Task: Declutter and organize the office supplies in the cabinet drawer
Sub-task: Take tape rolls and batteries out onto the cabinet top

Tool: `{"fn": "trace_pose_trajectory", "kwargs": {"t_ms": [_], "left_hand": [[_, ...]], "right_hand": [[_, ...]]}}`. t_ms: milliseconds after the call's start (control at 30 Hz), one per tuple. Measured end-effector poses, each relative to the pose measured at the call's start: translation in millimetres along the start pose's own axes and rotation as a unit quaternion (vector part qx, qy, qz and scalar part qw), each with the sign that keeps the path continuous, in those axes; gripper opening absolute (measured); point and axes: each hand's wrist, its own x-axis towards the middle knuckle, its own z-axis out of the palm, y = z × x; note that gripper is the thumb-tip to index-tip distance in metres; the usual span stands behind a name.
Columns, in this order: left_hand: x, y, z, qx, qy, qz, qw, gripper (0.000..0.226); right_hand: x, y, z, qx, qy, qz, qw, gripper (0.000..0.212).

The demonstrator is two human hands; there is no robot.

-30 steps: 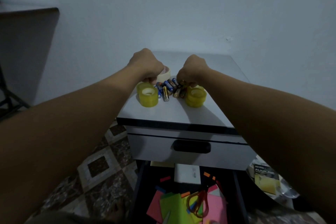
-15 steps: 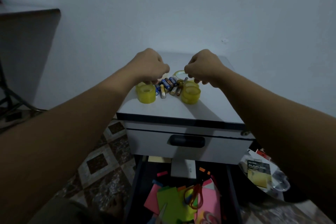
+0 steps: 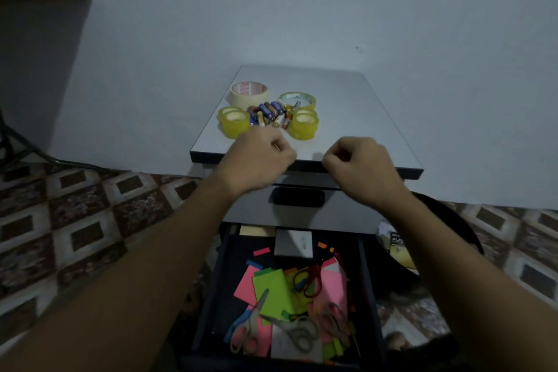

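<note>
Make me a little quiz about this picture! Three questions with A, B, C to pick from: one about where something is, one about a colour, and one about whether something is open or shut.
1. Where are the batteries?
A. In the open drawer
B. On the cabinet top, between the yellow tape rolls
C. On the floor

2. What colour is the tape roll at the back left?
A. Black
B. Cream
C. Purple

3. How is the lower drawer?
A. Pulled open
B. Pushed shut
C. Taken out and lying on the floor

Answers:
1 B, the batteries lie in a heap on top, with yellow rolls on either side.
2 B, its side is a pale cream.
3 A, it sticks out from the cabinet, so the paper notes and scissors inside it show.
</note>
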Motion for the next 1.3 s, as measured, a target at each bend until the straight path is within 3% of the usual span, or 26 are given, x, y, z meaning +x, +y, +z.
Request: {"fn": "trace_pose_trajectory", "kwargs": {"t_ms": [200, 467, 633, 733, 833, 967, 1133, 1300], "left_hand": [[-39, -35, 62, -0.032, -0.108, -0.055, 0.992, 0.015], [-80, -103, 122, 0.056, -0.225, -0.098, 0.968, 0.025], [-101, -136, 146, 0.133, -0.309, -0.118, 0.934, 0.02], [-114, -148, 159, 0.157, -0.364, -0.12, 0.91, 0.015], [-128, -144, 175, 0.152, -0.418, -0.095, 0.89, 0.015], [-137, -132, 196, 0.143, -0.461, -0.06, 0.874, 0.017], [-141, -134, 205, 0.124, -0.48, -0.074, 0.865, 0.035], [-141, -138, 204, 0.127, -0.499, -0.092, 0.852, 0.033]], "right_hand": [[-45, 53, 36, -0.024, -0.117, 0.064, 0.991, 0.012], [-81, 109, 80, -0.111, -0.27, 0.14, 0.946, 0.018], [-105, 122, 107, -0.254, -0.434, 0.099, 0.859, 0.033], [-118, 128, 120, -0.273, -0.492, 0.107, 0.819, 0.046], [-126, 127, 131, -0.265, -0.511, 0.113, 0.81, 0.041], [-141, 145, 147, -0.276, -0.538, 0.039, 0.795, 0.042], [-150, 156, 154, -0.314, -0.533, 0.012, 0.785, 0.056], [-153, 162, 163, -0.326, -0.526, -0.007, 0.786, 0.057]]}}
